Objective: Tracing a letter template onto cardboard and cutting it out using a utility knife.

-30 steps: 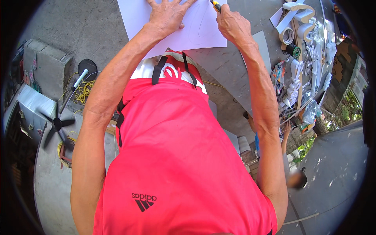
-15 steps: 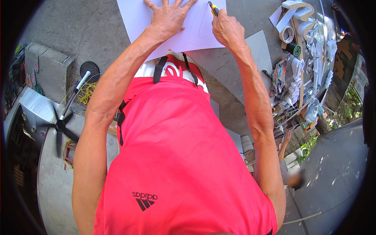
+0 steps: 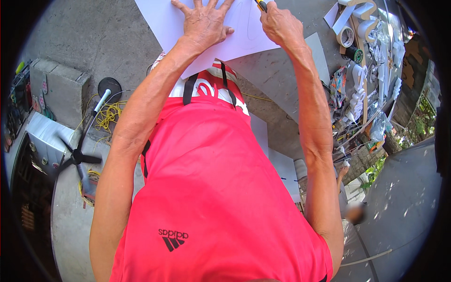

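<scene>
A large white sheet (image 3: 235,47) lies at the top edge of the picture, with thin curved lines drawn on it. My left hand (image 3: 205,23) is spread flat on the sheet, fingers apart. Close to the sheet's right side, my right hand (image 3: 283,28) is closed around a yellow and black utility knife (image 3: 261,5). The upper picture edge cuts off the knife's tip, so I cannot see whether it touches the sheet. Part of the sheet's near edge hangs over my striped shorts (image 3: 218,70).
To the right lie a grey board (image 3: 319,56), a tape roll (image 3: 345,36), a green-ended spool (image 3: 353,55) and white offcuts (image 3: 359,91). On the left stand a fan (image 3: 77,157), yellow cord (image 3: 108,115) and a concrete block (image 3: 58,84). Another person (image 3: 355,214) is at lower right.
My right hand and the knife have shifted up and slightly right, toward the picture's edge. The sheet has turned a little, while my left hand stays spread on it.
</scene>
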`<state>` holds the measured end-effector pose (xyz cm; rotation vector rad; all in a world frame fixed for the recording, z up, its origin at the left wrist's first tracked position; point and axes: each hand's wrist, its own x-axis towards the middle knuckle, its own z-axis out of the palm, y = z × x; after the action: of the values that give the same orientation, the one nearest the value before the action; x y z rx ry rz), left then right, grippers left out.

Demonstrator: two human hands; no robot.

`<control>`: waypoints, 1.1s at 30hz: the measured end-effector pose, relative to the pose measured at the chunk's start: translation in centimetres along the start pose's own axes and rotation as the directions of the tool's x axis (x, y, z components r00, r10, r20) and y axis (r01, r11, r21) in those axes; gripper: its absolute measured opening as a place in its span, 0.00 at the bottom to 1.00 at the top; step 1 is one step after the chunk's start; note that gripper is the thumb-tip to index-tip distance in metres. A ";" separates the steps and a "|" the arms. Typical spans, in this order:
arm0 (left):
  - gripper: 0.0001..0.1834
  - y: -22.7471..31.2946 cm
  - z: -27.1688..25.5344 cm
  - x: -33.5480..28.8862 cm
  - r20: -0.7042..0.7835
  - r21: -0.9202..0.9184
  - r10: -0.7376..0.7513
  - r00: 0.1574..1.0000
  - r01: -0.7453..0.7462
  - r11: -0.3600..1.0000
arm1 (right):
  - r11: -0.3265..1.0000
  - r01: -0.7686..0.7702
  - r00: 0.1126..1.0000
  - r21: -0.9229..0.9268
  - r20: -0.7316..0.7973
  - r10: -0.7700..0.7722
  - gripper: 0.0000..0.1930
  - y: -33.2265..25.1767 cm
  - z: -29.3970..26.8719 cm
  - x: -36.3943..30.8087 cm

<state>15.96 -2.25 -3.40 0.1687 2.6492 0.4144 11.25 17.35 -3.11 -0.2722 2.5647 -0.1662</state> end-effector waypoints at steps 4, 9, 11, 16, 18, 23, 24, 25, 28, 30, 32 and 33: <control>0.54 1.7 1.0 -0.2 -0.051 -0.085 -0.049 0.997 0.045 0.995 | 0.995 0.035 0.999 -0.089 0.034 -0.032 0.16 0.1 -2.8 1.6; 0.56 1.5 3.3 1.2 -0.044 0.009 -0.063 0.997 0.063 0.998 | 0.996 0.043 0.996 -0.078 0.079 -0.037 0.17 0.2 -3.1 1.7; 0.56 1.7 2.6 1.5 -0.023 0.028 -0.020 1.000 0.021 0.999 | 0.998 0.032 0.998 -0.055 0.051 -0.029 0.17 0.5 -2.0 1.4; 0.58 1.8 1.5 1.7 -0.001 0.052 0.041 0.999 -0.041 0.998 | 1.000 0.012 1.000 0.026 0.017 -0.013 0.15 0.4 -0.4 0.9; 0.57 1.9 1.4 1.7 0.026 0.057 0.029 0.999 -0.030 0.998 | 1.000 0.001 1.000 0.031 0.027 -0.002 0.16 0.3 -0.2 0.8; 0.53 1.9 2.1 1.9 -0.035 0.045 0.028 0.999 -0.027 0.999 | 0.997 -0.035 0.999 0.074 0.036 0.032 0.16 -0.4 -0.2 0.6; 0.51 1.9 2.3 2.0 -0.039 0.049 0.021 0.999 -0.019 0.999 | 0.997 -0.043 0.998 0.063 0.038 0.041 0.16 -0.7 -0.6 0.3; 0.51 1.9 2.5 2.0 -0.039 0.049 0.019 0.999 -0.017 0.999 | 0.997 -0.052 0.998 0.052 0.040 0.050 0.17 -1.0 -0.8 0.1; 0.49 1.9 2.8 2.1 -0.027 0.041 0.018 0.999 -0.016 0.999 | 0.996 -0.063 0.997 0.066 0.047 0.060 0.17 -1.1 -0.6 -0.1; 0.45 1.7 3.2 2.2 -0.054 0.036 0.019 0.998 -0.017 0.999 | 0.997 -0.049 0.998 0.052 0.034 0.048 0.16 -1.1 -0.4 -0.4; 0.43 1.3 4.8 2.5 -0.147 0.052 0.027 0.989 -0.019 0.998 | 0.999 -0.032 0.999 0.036 0.021 0.031 0.16 -1.2 -0.5 -0.3; 0.41 1.4 4.8 2.4 -0.232 0.069 0.044 0.972 -0.029 0.997 | 0.999 -0.031 0.999 0.040 0.019 0.031 0.16 -1.1 -0.4 -0.4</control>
<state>16.09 0.81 -8.01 0.2008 2.8976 0.3809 11.49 16.41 -2.38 -0.2178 2.5431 -0.2023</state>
